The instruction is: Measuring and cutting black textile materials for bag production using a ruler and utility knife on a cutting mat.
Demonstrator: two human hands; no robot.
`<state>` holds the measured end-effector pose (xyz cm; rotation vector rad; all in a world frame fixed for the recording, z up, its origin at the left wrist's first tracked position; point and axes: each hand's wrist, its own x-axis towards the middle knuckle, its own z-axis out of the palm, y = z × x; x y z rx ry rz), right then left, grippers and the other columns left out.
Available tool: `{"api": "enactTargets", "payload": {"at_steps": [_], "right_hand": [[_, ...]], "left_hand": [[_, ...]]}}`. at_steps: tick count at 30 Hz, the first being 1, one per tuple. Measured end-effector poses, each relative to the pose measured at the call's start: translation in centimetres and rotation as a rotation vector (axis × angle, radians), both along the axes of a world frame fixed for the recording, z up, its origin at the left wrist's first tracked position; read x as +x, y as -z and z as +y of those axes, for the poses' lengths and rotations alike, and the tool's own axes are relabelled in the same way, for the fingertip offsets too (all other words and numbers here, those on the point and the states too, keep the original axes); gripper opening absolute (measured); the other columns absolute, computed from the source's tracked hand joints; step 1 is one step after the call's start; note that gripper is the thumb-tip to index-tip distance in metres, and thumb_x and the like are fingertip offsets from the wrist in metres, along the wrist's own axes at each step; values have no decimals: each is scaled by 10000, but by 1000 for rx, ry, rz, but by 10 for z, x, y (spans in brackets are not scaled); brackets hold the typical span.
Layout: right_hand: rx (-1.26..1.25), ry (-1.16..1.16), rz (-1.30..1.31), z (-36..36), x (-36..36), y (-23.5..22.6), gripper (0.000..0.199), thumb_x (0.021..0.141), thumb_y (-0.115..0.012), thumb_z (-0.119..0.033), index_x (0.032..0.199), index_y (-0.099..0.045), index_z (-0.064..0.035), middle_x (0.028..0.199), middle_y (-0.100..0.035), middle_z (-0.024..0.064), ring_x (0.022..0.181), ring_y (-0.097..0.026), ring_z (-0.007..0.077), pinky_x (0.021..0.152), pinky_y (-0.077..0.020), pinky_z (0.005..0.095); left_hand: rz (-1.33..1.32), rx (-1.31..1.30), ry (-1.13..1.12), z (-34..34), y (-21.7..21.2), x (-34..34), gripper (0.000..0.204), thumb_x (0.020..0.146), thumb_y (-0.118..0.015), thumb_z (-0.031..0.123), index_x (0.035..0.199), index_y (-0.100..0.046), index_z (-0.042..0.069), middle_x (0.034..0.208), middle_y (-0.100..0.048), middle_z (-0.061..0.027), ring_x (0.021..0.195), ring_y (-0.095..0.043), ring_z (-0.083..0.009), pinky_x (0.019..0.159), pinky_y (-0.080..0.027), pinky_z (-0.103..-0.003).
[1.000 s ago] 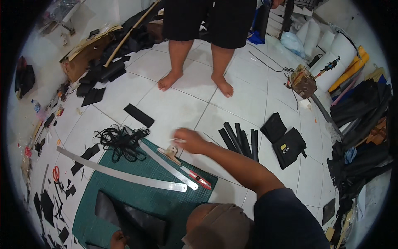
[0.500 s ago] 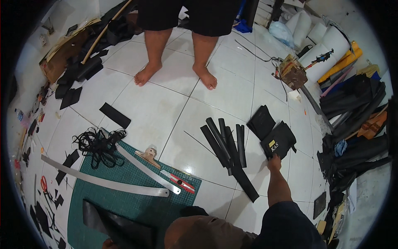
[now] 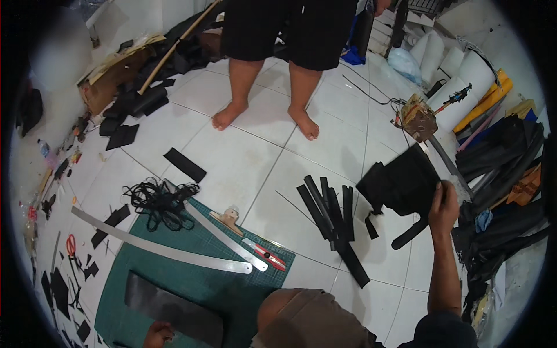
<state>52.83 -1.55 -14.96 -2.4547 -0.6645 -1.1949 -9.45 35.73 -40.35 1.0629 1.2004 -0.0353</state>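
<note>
The fingers of your right hand (image 3: 444, 214) are clamping the right edge of a black fabric piece (image 3: 409, 182), which is spreading right of the black strips (image 3: 331, 226) on the tiled floor (image 3: 255, 156). Your left hand (image 3: 158, 335) is staying low beside a black sheet (image 3: 174, 307) on the green cutting mat (image 3: 209, 281); whether its fingers are gripping, I cannot tell.

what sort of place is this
Probably a small workshop for cutting sheet material: a green cutting mat lies on the tiled floor, black offcuts are scattered at the left, and white rolls stand at the upper right.
</note>
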Motion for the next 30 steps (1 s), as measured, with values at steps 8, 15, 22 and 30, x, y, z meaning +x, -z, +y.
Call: {"api": "enactTargets", "payload": {"at_steps": [8, 15, 22, 30], "right_hand": [[344, -1057, 173, 211, -148, -64, 86, 927, -587, -45, 984, -610, 15, 841, -625, 93, 719, -581, 135, 652, -469, 255], [147, -1721, 416, 389, -337, -51, 133, 891, -594, -189, 888, -595, -56, 784, -639, 161, 744, -638, 363, 608, -499, 432], [-150, -2039, 1206, 431, -500, 12, 253, 828, -672, -255, 948, -651, -33, 889, -682, 157, 834, -661, 339, 749, -512, 403], [-227, -2014, 1068, 410, -479, 95, 509, 838, -712, -361, 1158, -550, 0, 1120, -573, 158, 1035, -590, 255, 888, -479, 363]], "left_hand": [[-137, 330, -54, 11, -98, -4, 255, 883, -670, 182, 1061, -607, 11, 948, -648, -54, 845, -595, -145, 740, -462, -274], [-524, 630, 50, -2, -242, 19, 1011, 769, -504, 778, 1437, -354, 34, 1384, -473, -154, 1255, -456, -248, 1020, -365, -411], [-386, 836, -391, -16, -217, -7, 514, 905, -498, 113, 1392, -349, 38, 1214, -558, -61, 1130, -517, -165, 956, -416, -320], [-713, 637, -1023, -22, -184, -89, 430, 783, -413, 29, 1201, -508, -7, 1172, -596, -130, 1116, -563, -259, 1032, -400, -383]]}}
